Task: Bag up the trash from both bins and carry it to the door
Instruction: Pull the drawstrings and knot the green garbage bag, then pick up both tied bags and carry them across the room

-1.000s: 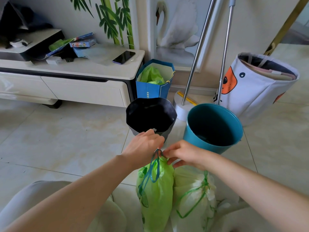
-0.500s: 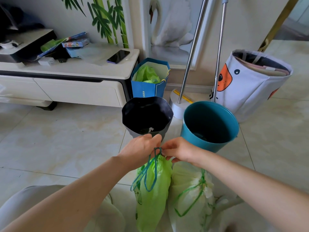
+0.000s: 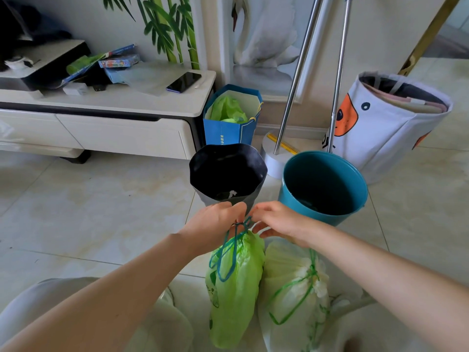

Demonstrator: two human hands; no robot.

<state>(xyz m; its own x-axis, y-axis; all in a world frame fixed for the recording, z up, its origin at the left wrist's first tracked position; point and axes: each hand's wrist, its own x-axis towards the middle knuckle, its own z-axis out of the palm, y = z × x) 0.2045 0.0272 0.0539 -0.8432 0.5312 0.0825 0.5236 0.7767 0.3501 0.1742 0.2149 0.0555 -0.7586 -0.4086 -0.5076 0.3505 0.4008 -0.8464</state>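
A bright green trash bag stands on the floor in front of me, its blue-green drawstring gathered at the neck. My left hand and my right hand both pinch the drawstring at the top of this bag. To its right lies a paler green trash bag, closed by a green drawstring. Beyond my hands stand a black bin and a teal bin, both open at the top; a small white scrap lies inside the black one.
A blue paper bag holding green plastic stands against a white TV cabinet with a phone on top. Two metal poles on a white base and a white fabric basket stand at the right. My knee shows at lower left.
My hands have stayed at the neck of the bright green bag, working the drawstring; its loops hang lower down the bag's side. The camera has shifted slightly.
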